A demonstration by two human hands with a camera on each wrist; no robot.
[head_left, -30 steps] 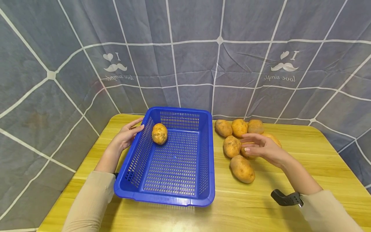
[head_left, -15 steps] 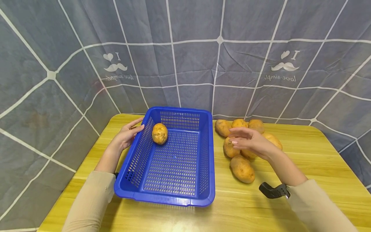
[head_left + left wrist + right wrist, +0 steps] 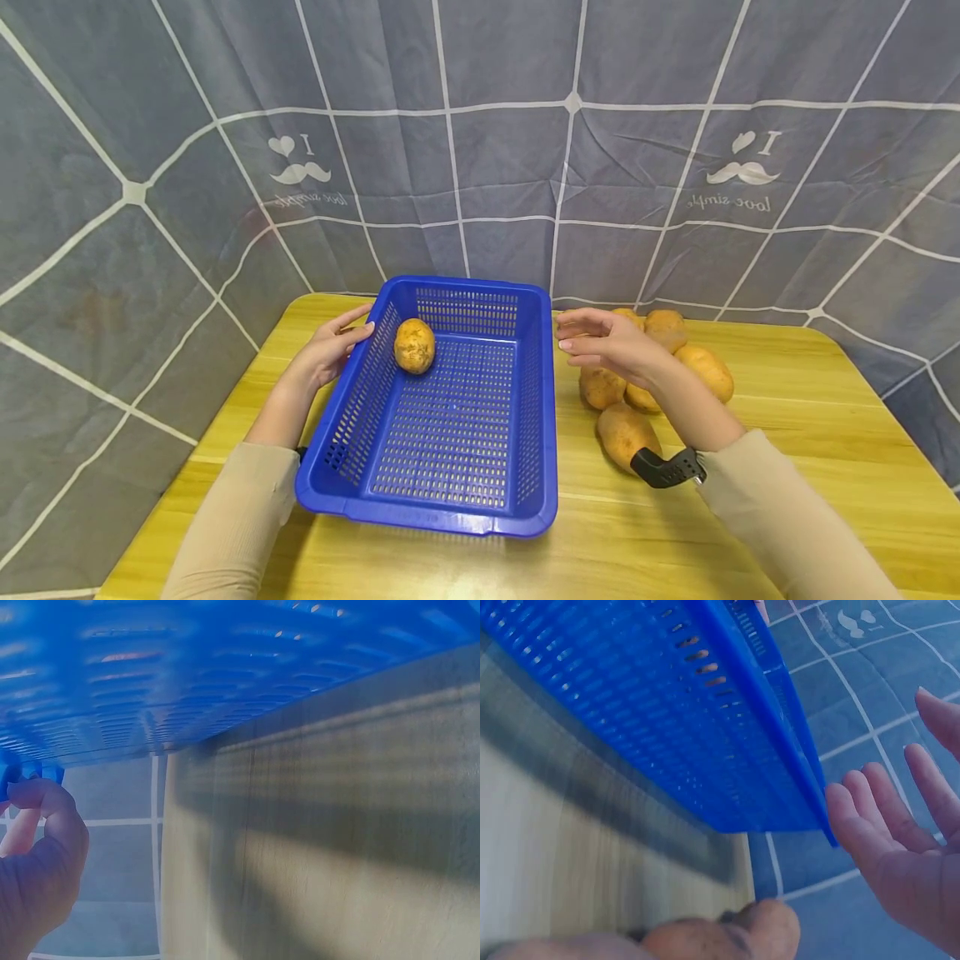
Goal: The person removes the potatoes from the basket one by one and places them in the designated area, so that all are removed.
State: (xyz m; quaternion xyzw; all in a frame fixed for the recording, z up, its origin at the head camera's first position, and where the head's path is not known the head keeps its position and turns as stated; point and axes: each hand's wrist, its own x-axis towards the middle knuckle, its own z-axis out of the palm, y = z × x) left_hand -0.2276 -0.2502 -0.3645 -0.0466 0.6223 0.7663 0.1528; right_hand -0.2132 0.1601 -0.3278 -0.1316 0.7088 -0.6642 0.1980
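A blue plastic basket [image 3: 453, 517] stands on the table, with one potato [image 3: 414, 346] lying inside by its left wall. My left hand [image 3: 324, 354] holds the basket's left rim near the far end; the left wrist view shows the thumb [image 3: 64, 817] bent at the rim. My right hand [image 3: 615, 342] hovers just beyond the right rim, over the loose potatoes, with nothing in it. In the right wrist view its fingers [image 3: 889, 810] are spread and loosely bent near the basket's rim. Whether they touch it I cannot tell.
Several potatoes lie right of the basket, among them a front one [image 3: 626, 435] and a right-hand one [image 3: 705, 372]; my right hand hides some. A grey curtain [image 3: 510, 167] with white lines hangs behind the wooden table [image 3: 810, 392].
My right hand has moved left across the potatoes toward the basket's right rim, carrying nothing. The left hand, the basket and the potato inside have kept their places.
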